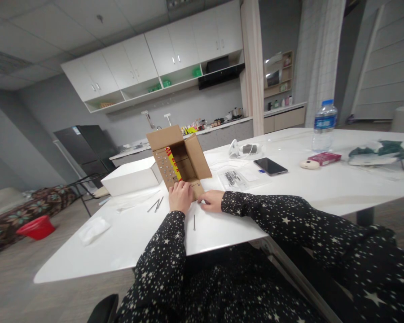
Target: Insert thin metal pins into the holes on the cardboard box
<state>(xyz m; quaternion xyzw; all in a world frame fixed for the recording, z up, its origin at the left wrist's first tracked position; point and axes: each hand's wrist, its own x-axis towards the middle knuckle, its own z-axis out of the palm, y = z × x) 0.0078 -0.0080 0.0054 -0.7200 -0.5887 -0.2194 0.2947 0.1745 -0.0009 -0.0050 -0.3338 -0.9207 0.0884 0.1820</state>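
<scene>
Head view. A small cardboard box [178, 159] lies on its side on the white desk [323, 184], its flaps open toward the viewer; a red-and-yellow item is visible inside, and rows of small dark marks, perhaps inserted nails, show on the left flap and along the near bottom flap. The left hand [181, 196] rests on the near edge of the box, fingers pressed together and curled over the cardboard; the right hand [211, 200] lies just beside it at 3 o'clock, fingers pressed together on the lower flap, and whether they pinch anything cannot be told. Loose nails [157, 205] lie on the desk at 9 o'clock of the left hand, and a single nail [194, 221] lies at 6 o'clock between the forearms. Judged from this layout, the work on the box is partly done, with several nails unused. A white box [131, 177] stands touching the cardboard box at 9 o'clock; a smartphone [270, 166], a plastic bag [234, 178] and a water bottle [324, 124] lie from 2 to 3 o'clock.
</scene>
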